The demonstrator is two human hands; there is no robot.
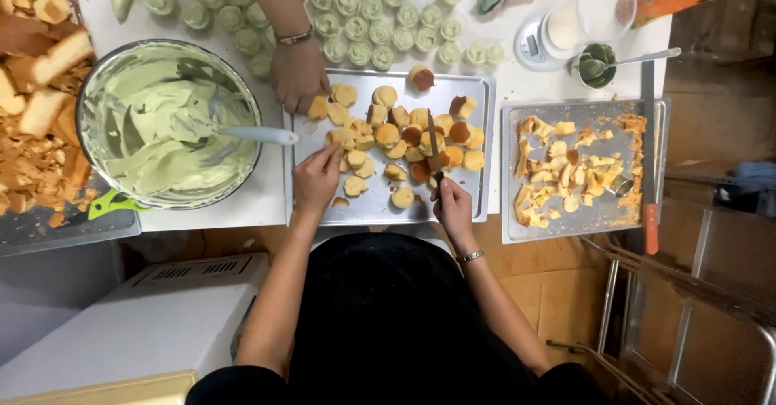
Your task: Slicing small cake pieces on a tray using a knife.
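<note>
Rt hand point(453, 204), knife point(434, 142) blade away.

The white rectangular table point(275, 199) carries 2 steel baking trays point(477, 90), a steel mixing bowl point(93, 98), small green-filled cups point(380, 9) and a white digital scale point(533, 45).

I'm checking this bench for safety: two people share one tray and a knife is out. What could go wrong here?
The right hand holds a knife over the tray, near the left hand and a co-worker's hand; someone might get cut. The long knife overhangs the table edge and could be knocked off.
</note>
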